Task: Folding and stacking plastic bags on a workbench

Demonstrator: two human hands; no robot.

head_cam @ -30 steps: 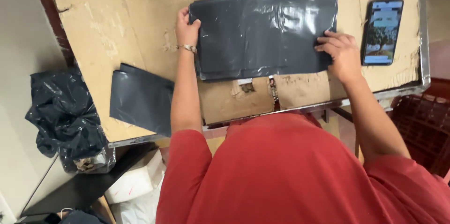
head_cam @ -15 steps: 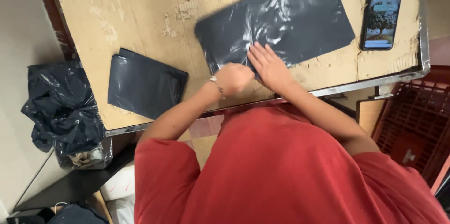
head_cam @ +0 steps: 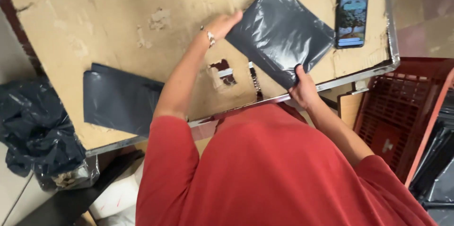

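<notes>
Hands spread apart since before — left hand (head_cam: 222, 25), right hand (head_cam: 302, 91) gripping one dark bag (head_cam: 280, 34) | one phone (head_cam: 352, 14)

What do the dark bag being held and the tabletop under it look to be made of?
Dark grey bag: thin plastic film, probably polythene; glossy, with creases catching light. Tabletop: cardboard-like brown sheet, matte; its top layer is torn in patches. A metal-looking rim edges it.
</notes>
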